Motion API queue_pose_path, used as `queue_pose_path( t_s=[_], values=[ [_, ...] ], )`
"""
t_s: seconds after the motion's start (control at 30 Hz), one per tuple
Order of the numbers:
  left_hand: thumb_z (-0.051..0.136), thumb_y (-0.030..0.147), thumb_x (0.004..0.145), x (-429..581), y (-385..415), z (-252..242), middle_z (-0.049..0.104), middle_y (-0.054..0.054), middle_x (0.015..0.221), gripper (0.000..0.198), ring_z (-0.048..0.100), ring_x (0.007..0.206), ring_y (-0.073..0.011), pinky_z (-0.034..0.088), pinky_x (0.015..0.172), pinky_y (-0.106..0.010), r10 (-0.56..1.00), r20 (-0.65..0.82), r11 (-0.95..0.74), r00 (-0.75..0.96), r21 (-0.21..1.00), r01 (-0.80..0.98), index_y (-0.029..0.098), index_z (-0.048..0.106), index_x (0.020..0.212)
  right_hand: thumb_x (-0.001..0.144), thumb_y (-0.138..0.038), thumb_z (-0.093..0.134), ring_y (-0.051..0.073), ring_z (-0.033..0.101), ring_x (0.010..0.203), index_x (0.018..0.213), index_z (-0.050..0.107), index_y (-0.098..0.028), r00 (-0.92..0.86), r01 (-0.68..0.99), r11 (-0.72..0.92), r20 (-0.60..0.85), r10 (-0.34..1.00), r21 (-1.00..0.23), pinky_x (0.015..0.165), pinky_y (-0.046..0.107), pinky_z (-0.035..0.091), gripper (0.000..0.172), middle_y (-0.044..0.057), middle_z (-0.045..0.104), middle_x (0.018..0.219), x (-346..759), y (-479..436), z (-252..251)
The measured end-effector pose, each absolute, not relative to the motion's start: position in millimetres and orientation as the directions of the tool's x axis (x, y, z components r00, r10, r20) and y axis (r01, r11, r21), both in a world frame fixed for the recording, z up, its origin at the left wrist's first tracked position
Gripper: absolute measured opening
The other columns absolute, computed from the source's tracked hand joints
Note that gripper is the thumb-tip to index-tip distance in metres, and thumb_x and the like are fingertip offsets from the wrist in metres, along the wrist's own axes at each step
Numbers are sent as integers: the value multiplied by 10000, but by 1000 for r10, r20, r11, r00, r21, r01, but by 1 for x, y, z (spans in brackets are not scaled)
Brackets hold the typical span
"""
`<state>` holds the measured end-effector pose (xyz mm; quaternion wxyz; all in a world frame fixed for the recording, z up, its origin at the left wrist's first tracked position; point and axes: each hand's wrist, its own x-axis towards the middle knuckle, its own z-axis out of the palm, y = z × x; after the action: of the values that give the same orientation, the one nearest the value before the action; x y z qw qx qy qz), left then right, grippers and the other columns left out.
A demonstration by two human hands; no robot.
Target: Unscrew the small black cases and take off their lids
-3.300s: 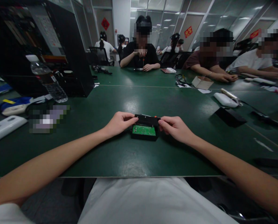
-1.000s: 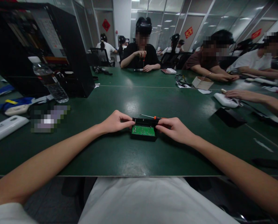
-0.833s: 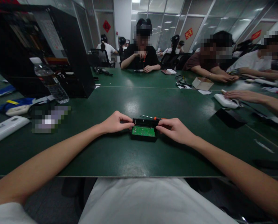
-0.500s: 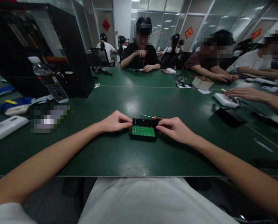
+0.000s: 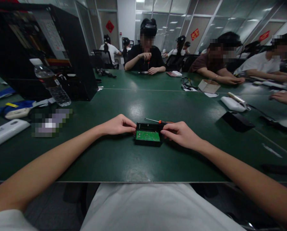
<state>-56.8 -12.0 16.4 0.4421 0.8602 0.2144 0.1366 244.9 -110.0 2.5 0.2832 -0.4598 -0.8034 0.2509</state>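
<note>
A small black case [image 5: 148, 143] lies on the green table in front of me, with a green circuit board [image 5: 148, 135] inside it. My left hand [image 5: 119, 124] pinches the case's left end between thumb and fingers. At the right end, my right hand [image 5: 180, 133] grips the case in the same way, fingers closed. Just behind the case rests a screwdriver [image 5: 160, 122] with an orange and black handle, its metal shaft pointing left. The handle's far end is partly behind my right hand.
On the left stand a large black computer case [image 5: 73, 51] and a leaning water bottle [image 5: 52, 84], near a white device [image 5: 7, 132]. To the right are a black box [image 5: 238, 121], a white device [image 5: 234, 104] and a cardboard box [image 5: 209, 86]. People sit around the table.
Another person's hand at the right has drawn back from the white device. My two hands and the black case have hardly moved.
</note>
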Motion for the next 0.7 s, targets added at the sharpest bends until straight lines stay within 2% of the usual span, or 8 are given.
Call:
queue_pose_path(
  t_s=[0.43, 0.7],
  values=[
    [691, 242, 900, -58, -11, 16, 812, -57, 937, 202, 736, 838, -168, 535, 773, -231, 487, 38, -523, 873, 813, 256, 174, 824, 1037, 985, -401, 541, 132, 645, 611, 836, 684, -195, -443, 610, 476, 225, 867, -633, 605, 255, 485, 291, 13, 695, 708, 247, -109, 1],
    [702, 248, 893, -58, -7, 13, 815, -73, 974, 203, 749, 862, -185, 550, 775, -242, 477, 33, -485, 878, 843, 232, 183, 825, 1040, 968, -408, 557, 126, 645, 573, 818, 670, -190, -418, 577, 406, 171, 892, -709, 557, 238, 491, 288, 13, 688, 703, 244, -110, 3]
  ],
)
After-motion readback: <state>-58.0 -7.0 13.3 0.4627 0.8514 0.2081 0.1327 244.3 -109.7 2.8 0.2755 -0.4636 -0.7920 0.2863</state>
